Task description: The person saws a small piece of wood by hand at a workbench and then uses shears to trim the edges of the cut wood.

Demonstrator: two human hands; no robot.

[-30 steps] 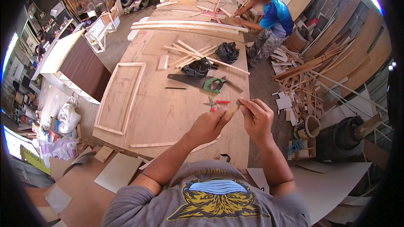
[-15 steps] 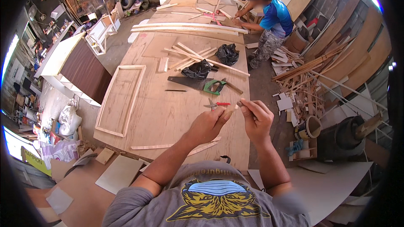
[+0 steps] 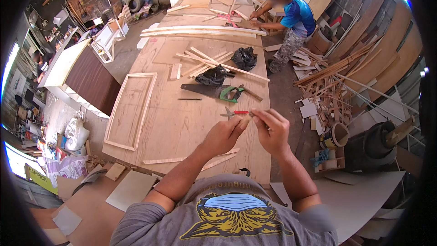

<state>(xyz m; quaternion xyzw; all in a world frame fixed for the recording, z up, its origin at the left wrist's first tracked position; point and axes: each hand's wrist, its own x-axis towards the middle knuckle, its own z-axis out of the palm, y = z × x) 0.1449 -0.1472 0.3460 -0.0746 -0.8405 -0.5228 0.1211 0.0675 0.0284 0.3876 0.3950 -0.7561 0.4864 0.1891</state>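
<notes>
My left hand [image 3: 224,134] is closed over the table, its thumb and forefinger pressed together at a small pale piece I cannot make out. Beside it my right hand [image 3: 271,130] pinches something tiny and dark at the same spot, so the fingertips nearly meet. Just beyond the fingers lie red-handled snips [image 3: 239,113] with their jaws apart. Farther off are a handsaw [image 3: 200,90] with a green handle, a hammer [image 3: 252,94] partly behind it, and a thin dark pencil-like stick [image 3: 189,99]. Wooden strips [image 3: 164,160] lie by my left forearm.
A rectangular wooden frame [image 3: 129,111] lies on the plywood tabletop [image 3: 182,127] at left. Black plastic bags [image 3: 245,58] sit among crossed wood sticks [image 3: 205,54]. Long boards [image 3: 200,31] span the table. A co-worker [image 3: 291,23] bends over its far right side. Scrap wood [image 3: 321,100] covers the floor at right.
My right hand has shifted slightly left and down, bringing its fingertips closer to my left thumb. The left hand stays almost in place.
</notes>
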